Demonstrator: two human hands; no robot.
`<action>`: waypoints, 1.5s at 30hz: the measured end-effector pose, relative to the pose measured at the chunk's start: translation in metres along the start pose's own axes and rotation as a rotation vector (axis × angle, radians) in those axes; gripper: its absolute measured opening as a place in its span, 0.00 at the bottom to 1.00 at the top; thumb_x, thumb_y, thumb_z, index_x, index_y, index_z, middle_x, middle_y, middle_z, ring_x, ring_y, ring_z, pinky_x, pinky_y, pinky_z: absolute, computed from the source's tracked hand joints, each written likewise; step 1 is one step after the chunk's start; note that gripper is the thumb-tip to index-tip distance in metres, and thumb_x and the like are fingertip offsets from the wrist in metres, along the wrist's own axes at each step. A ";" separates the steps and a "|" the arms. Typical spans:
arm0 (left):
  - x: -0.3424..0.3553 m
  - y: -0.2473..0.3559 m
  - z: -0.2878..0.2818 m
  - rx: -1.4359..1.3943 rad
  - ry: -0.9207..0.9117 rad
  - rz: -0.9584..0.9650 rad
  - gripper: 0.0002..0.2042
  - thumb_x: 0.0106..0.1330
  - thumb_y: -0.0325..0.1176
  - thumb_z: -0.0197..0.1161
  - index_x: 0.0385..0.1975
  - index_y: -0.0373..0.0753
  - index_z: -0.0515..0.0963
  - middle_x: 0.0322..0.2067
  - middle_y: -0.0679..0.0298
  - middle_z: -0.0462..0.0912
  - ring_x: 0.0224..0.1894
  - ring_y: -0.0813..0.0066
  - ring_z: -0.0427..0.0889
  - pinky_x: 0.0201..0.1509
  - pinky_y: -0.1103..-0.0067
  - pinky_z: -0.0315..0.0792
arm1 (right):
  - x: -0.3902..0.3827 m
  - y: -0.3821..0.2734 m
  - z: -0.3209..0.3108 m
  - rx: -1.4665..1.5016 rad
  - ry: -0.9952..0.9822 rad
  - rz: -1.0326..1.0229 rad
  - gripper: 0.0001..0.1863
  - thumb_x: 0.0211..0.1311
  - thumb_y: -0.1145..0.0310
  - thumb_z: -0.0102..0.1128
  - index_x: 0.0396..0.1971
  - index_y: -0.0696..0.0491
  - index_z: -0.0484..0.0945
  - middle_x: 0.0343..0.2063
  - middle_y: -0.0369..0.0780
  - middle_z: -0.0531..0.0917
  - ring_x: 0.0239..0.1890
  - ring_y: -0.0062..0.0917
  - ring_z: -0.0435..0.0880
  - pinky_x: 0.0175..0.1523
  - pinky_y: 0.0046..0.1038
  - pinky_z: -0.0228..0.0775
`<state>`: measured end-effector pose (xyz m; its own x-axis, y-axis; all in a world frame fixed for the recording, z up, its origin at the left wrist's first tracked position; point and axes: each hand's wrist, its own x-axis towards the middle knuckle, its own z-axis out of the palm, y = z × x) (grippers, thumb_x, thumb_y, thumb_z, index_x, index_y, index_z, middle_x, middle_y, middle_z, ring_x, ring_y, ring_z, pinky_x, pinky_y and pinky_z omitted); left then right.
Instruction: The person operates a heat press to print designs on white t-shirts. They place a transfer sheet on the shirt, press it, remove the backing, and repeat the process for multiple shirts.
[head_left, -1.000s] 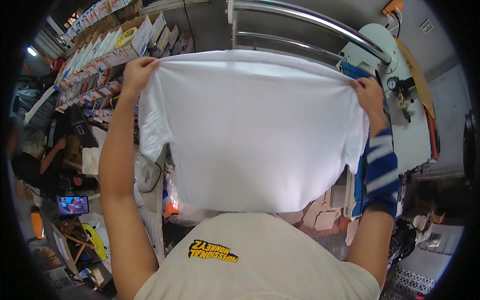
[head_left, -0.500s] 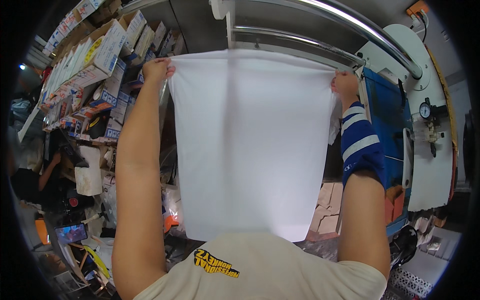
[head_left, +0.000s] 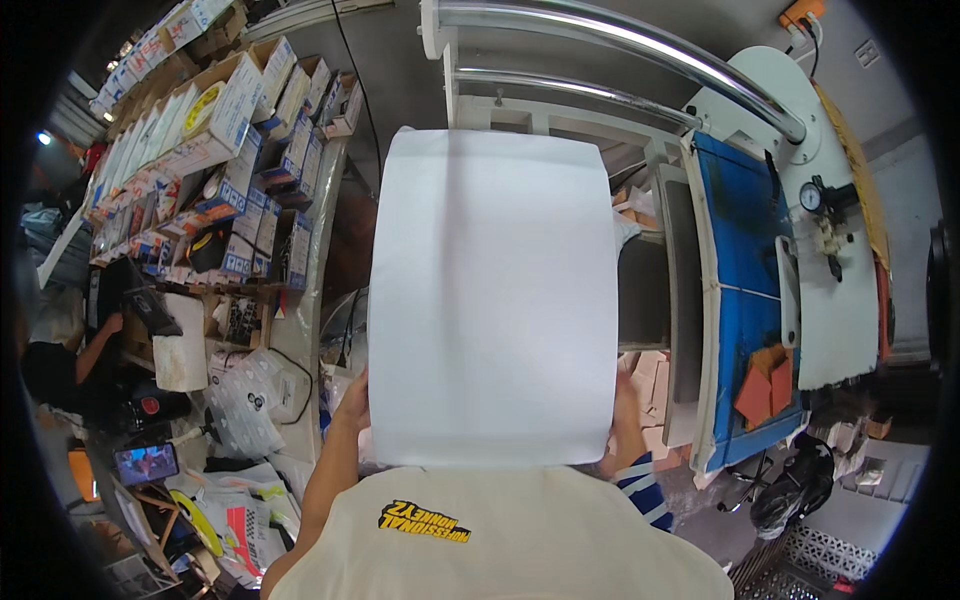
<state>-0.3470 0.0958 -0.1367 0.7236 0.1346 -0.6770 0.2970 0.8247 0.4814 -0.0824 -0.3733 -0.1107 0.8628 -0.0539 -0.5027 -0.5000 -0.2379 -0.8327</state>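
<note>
A smooth white cloth (head_left: 500,300), perhaps a garment, is drawn over a flat rectangular platen in front of me. A faint vertical crease runs down its left part. My left hand (head_left: 352,405) is at the cloth's lower left edge, its fingers mostly hidden beside or under it. At the lower right edge is my right hand (head_left: 625,415), blurred, with its fingers partly behind the cloth. A blue sleeve with white stripes (head_left: 643,490) covers my right forearm. Whether either hand grips the cloth is hidden.
To the right stands a blue press plate (head_left: 740,300) with orange pieces (head_left: 765,390) on it and a pressure gauge (head_left: 812,196) beyond. Metal bars (head_left: 600,30) cross the far side. Cardboard boxes (head_left: 215,110) fill shelves at left, where another person's arm (head_left: 100,345) shows.
Both hands have let go of the cloth's far corners and come back toward me along its sides. The cloth now lies narrower, fitted over the platen.
</note>
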 end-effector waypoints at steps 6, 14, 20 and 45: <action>-0.081 0.037 -0.033 0.153 -0.107 0.101 0.19 0.69 0.37 0.63 0.54 0.31 0.75 0.47 0.58 0.85 0.47 0.67 0.85 0.54 0.71 0.78 | -0.054 0.029 -0.042 0.644 -0.289 0.359 0.27 0.67 0.55 0.58 0.60 0.57 0.72 0.57 0.46 0.79 0.57 0.38 0.79 0.61 0.42 0.72; -0.125 0.045 -0.063 0.260 0.045 0.148 0.14 0.66 0.34 0.67 0.46 0.33 0.77 0.38 0.62 0.86 0.36 0.72 0.86 0.43 0.74 0.81 | -0.071 0.002 -0.082 0.772 -0.267 0.281 0.29 0.70 0.53 0.54 0.64 0.55 0.68 0.59 0.45 0.77 0.61 0.42 0.75 0.69 0.48 0.63; -0.116 0.033 -0.069 0.182 0.118 0.205 0.11 0.68 0.33 0.64 0.45 0.35 0.77 0.37 0.63 0.86 0.36 0.70 0.86 0.43 0.73 0.81 | -0.062 0.035 -0.087 0.901 -0.160 0.200 0.18 0.71 0.67 0.55 0.56 0.58 0.72 0.58 0.44 0.76 0.61 0.37 0.74 0.68 0.42 0.64; -0.094 0.023 -0.084 0.035 -0.048 0.357 0.14 0.69 0.35 0.62 0.49 0.35 0.78 0.45 0.61 0.84 0.47 0.72 0.83 0.56 0.72 0.77 | -0.066 0.034 -0.088 0.693 -0.176 0.077 0.24 0.75 0.63 0.46 0.64 0.60 0.67 0.63 0.45 0.73 0.65 0.39 0.71 0.71 0.44 0.60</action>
<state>-0.4602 0.1482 -0.1084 0.8140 0.3842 -0.4357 0.0403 0.7109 0.7022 -0.1495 -0.4630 -0.0857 0.8277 0.1257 -0.5469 -0.5416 0.4340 -0.7199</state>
